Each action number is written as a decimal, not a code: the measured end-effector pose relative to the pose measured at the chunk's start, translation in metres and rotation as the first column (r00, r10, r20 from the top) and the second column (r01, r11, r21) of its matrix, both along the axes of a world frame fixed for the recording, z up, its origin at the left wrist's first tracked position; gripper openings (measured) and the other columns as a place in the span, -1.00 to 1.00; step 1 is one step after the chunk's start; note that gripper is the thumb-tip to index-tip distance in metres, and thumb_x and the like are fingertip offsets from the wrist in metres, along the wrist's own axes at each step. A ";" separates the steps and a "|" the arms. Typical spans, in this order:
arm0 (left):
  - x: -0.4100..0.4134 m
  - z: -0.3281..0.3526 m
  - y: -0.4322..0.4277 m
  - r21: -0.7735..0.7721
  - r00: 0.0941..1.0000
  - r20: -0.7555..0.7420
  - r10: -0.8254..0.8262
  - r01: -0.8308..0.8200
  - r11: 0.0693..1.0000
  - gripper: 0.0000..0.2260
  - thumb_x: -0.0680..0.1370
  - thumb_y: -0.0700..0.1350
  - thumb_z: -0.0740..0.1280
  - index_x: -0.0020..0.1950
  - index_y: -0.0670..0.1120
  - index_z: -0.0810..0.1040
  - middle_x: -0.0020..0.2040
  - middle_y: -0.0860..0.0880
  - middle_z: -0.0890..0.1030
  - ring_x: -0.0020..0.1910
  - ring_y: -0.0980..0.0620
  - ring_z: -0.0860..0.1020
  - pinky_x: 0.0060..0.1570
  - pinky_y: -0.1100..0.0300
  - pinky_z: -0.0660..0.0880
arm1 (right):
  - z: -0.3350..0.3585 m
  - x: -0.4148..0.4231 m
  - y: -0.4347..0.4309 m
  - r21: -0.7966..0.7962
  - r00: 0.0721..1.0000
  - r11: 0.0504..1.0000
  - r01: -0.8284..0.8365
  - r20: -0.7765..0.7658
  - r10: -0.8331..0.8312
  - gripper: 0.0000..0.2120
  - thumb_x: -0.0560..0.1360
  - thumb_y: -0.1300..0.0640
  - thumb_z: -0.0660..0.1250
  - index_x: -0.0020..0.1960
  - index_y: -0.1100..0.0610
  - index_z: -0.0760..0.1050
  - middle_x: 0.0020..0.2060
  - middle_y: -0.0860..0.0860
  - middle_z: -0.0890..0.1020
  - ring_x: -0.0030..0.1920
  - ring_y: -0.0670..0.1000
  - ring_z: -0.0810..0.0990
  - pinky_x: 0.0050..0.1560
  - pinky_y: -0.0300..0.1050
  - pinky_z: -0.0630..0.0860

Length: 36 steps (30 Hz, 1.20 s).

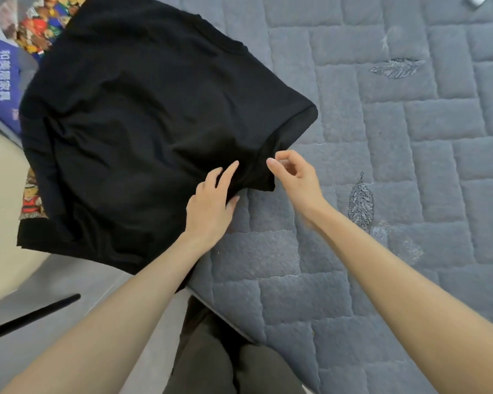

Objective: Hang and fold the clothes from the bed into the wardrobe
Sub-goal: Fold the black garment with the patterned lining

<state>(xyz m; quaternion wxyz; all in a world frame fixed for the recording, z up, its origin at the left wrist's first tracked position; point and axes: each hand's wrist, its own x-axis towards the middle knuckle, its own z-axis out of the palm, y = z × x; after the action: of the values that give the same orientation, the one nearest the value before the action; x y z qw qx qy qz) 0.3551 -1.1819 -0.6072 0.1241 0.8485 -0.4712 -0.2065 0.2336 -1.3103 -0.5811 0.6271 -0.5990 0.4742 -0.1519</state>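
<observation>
Head view: folding step in hand, shirt not yet folded. Black short-sleeved soft-knit T-shirt [154, 123] lies spread at left near edge of grey quilted plush bed cover [382, 172], hem hanging over edge. My left hand [211, 203] rests on cloth by near sleeve, fingers straight, pressing. My right hand [295, 177] is curled at sleeve hem; cannot tell whether I pinch cloth. Next, I judge: take sleeve, fold inward across body, smooth creases. Shirt matte, limp, wrinkled; cover brick-stitched, with embroidered leaves. Bright multicoloured patterned fabric [46, 27] peeks from under shirt, far left.
</observation>
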 end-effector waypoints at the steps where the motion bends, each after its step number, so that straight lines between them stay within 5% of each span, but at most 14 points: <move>1: 0.004 0.000 -0.005 -0.052 1.000 -0.017 0.009 -0.010 0.999 -0.54 0.62 -0.03 0.20 0.51 0.10 0.19 0.34 -0.02 0.42 0.14 -0.08 0.49 -0.04 0.01 0.49 | 0.000 0.004 -0.002 -0.022 0.999 0.999 -0.050 -0.013 0.049 -0.95 0.56 0.05 0.32 -0.09 -0.05 0.50 -0.18 -0.19 0.54 -0.06 -0.19 0.49 -0.03 -0.43 0.40; 4: 0.028 -0.004 -0.017 -0.060 0.969 -0.110 0.219 -0.227 0.972 -0.69 0.61 -0.12 0.15 0.34 0.05 0.44 0.13 -0.09 0.60 0.04 -0.20 0.55 -0.11 0.09 0.34 | -0.001 0.019 -0.009 -0.078 0.982 0.982 -0.174 -0.082 0.168 -0.94 0.56 0.08 0.30 -0.03 -0.05 0.54 0.08 -0.17 0.53 0.20 -0.21 0.42 0.10 -0.44 0.35; 7: 0.071 -0.010 -0.018 0.099 0.852 -0.240 0.465 -0.455 0.885 -0.67 0.60 -0.13 0.11 0.33 0.05 0.46 0.21 -0.11 0.57 0.18 -0.22 0.50 0.02 0.08 0.35 | -0.007 0.033 -0.009 -0.056 0.972 0.979 -0.196 -0.143 0.186 -0.77 0.58 0.16 0.27 0.23 0.01 0.47 0.23 -0.19 0.47 0.26 -0.23 0.36 0.25 -0.29 0.33; 12: 0.136 -0.023 -0.009 0.246 0.703 -0.369 0.608 -0.557 0.793 -0.70 0.61 -0.14 0.09 0.25 -0.01 0.51 0.16 -0.08 0.57 0.13 -0.13 0.50 0.02 0.09 0.39 | -0.021 0.075 -0.007 -0.141 0.963 0.971 -0.192 -0.216 0.159 -0.47 0.56 0.29 0.23 0.47 -0.03 0.23 0.48 -0.08 0.25 0.49 -0.10 0.12 0.41 -0.23 0.12; 16: 0.172 -0.039 0.012 0.318 0.539 -0.419 0.731 -0.667 0.674 -0.77 0.61 -0.15 0.14 0.17 -0.06 0.54 0.08 -0.09 0.58 -0.04 -0.05 0.50 -0.10 0.11 0.41 | -0.030 0.132 -0.027 -0.074 0.942 0.944 -0.322 -0.125 0.311 -0.35 0.57 0.38 0.12 0.53 -0.13 0.11 0.51 -0.16 0.16 0.51 -0.17 0.07 0.33 -0.43 0.13; 19: 0.186 -0.046 0.033 0.355 0.584 -0.355 0.730 -0.638 0.683 -0.76 0.59 -0.14 0.23 0.24 -0.08 0.51 0.09 -0.09 0.60 0.02 -0.10 0.55 -0.05 0.08 0.48 | -0.040 0.173 -0.036 0.004 0.914 0.916 -0.401 -0.067 0.401 -0.37 0.54 0.48 0.04 0.48 -0.04 0.24 0.43 -0.09 0.34 0.45 -0.15 0.26 0.43 -0.22 0.27; 22: 0.182 -0.042 0.040 0.198 0.726 -0.209 0.656 -0.625 0.755 -0.75 0.54 -0.18 0.34 0.21 -0.12 0.43 0.15 -0.10 0.49 0.11 -0.09 0.48 -0.07 0.12 0.41 | -0.052 0.194 -0.031 -0.097 0.981 0.984 -0.148 -0.142 0.133 -0.41 0.46 0.51 0.11 0.37 0.04 0.33 0.23 -0.01 0.45 0.22 -0.09 0.49 0.30 -0.10 0.45; 24: 0.172 -0.034 0.034 -0.017 0.795 -0.135 0.591 -0.598 0.801 -0.75 0.48 -0.22 0.39 0.08 -0.13 0.39 0.09 -0.11 0.41 0.06 -0.08 0.42 -0.11 0.15 0.39 | -0.062 0.196 -0.029 -0.206 0.964 0.978 0.014 -0.258 -0.068 -0.44 0.43 0.42 0.29 0.33 0.03 0.30 0.16 0.02 0.35 0.08 -0.03 0.47 0.14 -0.12 0.49; 27: 0.151 -0.030 0.016 -0.067 0.811 -0.353 0.466 -0.519 0.852 -0.86 0.50 -0.13 0.37 -0.04 -0.12 0.43 -0.04 -0.03 0.44 -0.06 -0.03 0.47 -0.09 0.13 0.41 | -0.079 0.192 -0.034 -0.168 0.877 0.985 -0.047 -0.479 -0.040 -0.49 0.44 0.16 0.43 0.33 0.06 0.34 0.28 0.06 0.29 0.30 0.05 0.25 0.18 -0.18 0.27; 29: 0.133 -0.034 0.002 0.125 0.729 -0.546 0.412 -0.416 0.901 -0.75 0.55 0.02 0.29 0.12 -0.11 0.52 0.05 -0.07 0.52 0.07 -0.05 0.51 0.11 0.08 0.43 | -0.082 0.185 -0.038 -0.053 0.823 0.990 -0.128 -0.563 0.076 -0.61 0.47 0.01 0.41 0.23 0.14 0.47 0.32 0.09 0.34 0.39 0.10 0.22 0.31 -0.12 0.26; 31: 0.118 -0.037 -0.011 0.276 0.620 -0.658 0.428 -0.330 0.903 -0.53 0.55 0.15 0.25 0.38 -0.07 0.39 0.28 -0.07 0.41 0.31 -0.05 0.36 0.32 0.06 0.31 | -0.078 0.176 -0.039 -0.032 0.846 0.983 -0.180 -0.515 0.138 -0.70 0.50 0.01 0.38 0.13 0.17 0.53 0.21 0.09 0.49 0.29 0.10 0.39 0.28 -0.03 0.39; 34: 0.105 -0.036 -0.025 0.235 0.467 -0.744 0.477 -0.486 0.842 -0.43 0.48 0.19 0.34 0.41 -0.05 0.37 0.36 -0.01 0.33 0.39 0.00 0.28 0.39 0.08 0.26 | -0.059 0.167 -0.037 -0.079 0.912 0.966 -0.248 -0.354 0.205 -0.82 0.55 0.08 0.32 0.13 0.08 0.50 -0.02 -0.04 0.62 0.04 0.00 0.57 0.07 -0.14 0.50; 36: 0.101 -0.031 -0.033 0.222 0.282 -0.820 0.499 -0.647 0.730 -0.43 0.48 0.15 0.37 0.42 -0.05 0.38 0.36 0.03 0.41 0.35 0.06 0.36 0.38 0.13 0.29 | -0.046 0.157 -0.036 -0.118 0.935 0.954 -0.276 -0.264 0.238 -0.85 0.59 0.10 0.25 0.15 -0.01 0.47 -0.06 -0.16 0.61 -0.01 -0.14 0.56 0.02 -0.26 0.49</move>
<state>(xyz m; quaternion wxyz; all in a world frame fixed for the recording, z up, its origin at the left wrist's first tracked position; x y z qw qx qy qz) 0.4557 -1.2150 -0.6385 0.4646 0.7368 -0.0268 -0.4904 0.3903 -1.3462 -0.6269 0.5297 -0.7166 0.4529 -0.0288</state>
